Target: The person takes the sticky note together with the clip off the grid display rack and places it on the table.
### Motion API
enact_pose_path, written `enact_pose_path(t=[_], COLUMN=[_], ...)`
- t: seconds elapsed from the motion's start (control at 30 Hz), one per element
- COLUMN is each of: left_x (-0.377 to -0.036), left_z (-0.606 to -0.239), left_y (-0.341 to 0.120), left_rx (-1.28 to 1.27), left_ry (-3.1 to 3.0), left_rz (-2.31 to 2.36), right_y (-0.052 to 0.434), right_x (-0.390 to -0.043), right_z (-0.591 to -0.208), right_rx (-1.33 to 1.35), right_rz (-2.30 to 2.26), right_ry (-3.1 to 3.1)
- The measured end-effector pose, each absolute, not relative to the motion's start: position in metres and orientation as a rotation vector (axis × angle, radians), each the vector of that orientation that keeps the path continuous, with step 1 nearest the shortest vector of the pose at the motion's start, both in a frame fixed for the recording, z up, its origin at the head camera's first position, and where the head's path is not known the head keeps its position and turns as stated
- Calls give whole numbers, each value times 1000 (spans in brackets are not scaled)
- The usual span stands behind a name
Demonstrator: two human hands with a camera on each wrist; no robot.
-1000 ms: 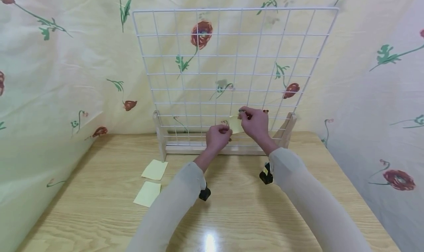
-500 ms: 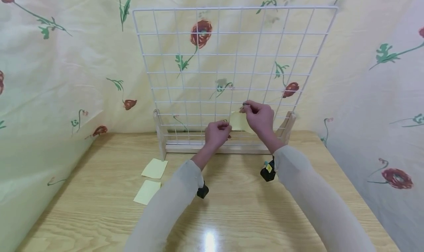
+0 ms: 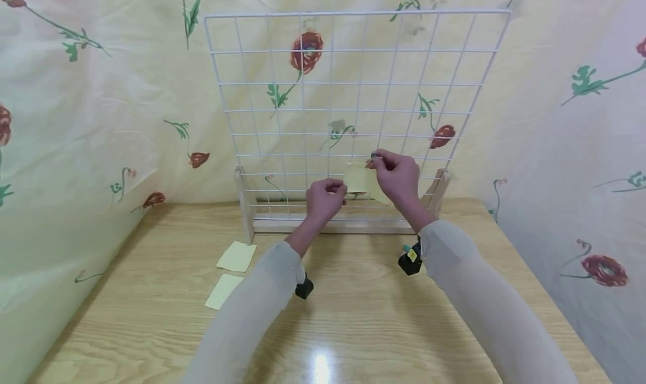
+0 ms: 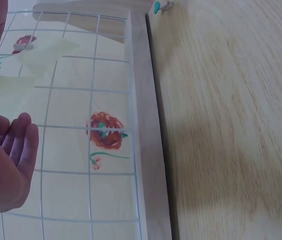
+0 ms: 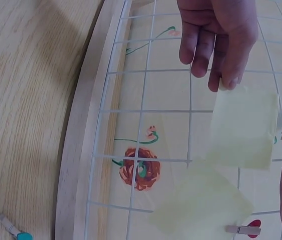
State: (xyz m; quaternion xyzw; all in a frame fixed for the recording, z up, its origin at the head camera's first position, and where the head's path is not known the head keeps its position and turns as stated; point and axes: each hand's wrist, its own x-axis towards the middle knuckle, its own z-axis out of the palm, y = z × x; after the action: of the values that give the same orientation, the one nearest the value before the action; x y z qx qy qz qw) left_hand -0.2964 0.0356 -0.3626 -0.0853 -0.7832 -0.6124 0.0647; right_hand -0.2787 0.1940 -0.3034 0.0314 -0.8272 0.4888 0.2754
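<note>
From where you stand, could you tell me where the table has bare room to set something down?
The table is bare right of the right sleeve and between both sleeves. It is crowded left, by two sticky notes, and at the wire grid, where both hands work.

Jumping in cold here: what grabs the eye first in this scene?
The tall white wire grid standing upright in a wooden base at the table's far edge, against flowered cloth. Right in front of its lower rows, the right hand and left hand hold a pale yellow note against the wires. Two more notes lie on the table to the left.
</note>
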Motion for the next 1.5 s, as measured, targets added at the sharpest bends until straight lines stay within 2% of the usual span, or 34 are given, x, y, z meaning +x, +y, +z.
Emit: enact_pose_path(t=[0.7, 1.5], left_x=[-296, -295], left_z=[-361, -354], left_y=[17, -50], left_rx=[-203, -202], left_ry=[-2339, -2293], left_rz=[-1919, -1894], right_y=[214, 274], right_x=[-275, -241], right_z=[-309, -310], right_rx=[30, -75], right_rz=[1317, 1411], right_ry=[-2207, -2179])
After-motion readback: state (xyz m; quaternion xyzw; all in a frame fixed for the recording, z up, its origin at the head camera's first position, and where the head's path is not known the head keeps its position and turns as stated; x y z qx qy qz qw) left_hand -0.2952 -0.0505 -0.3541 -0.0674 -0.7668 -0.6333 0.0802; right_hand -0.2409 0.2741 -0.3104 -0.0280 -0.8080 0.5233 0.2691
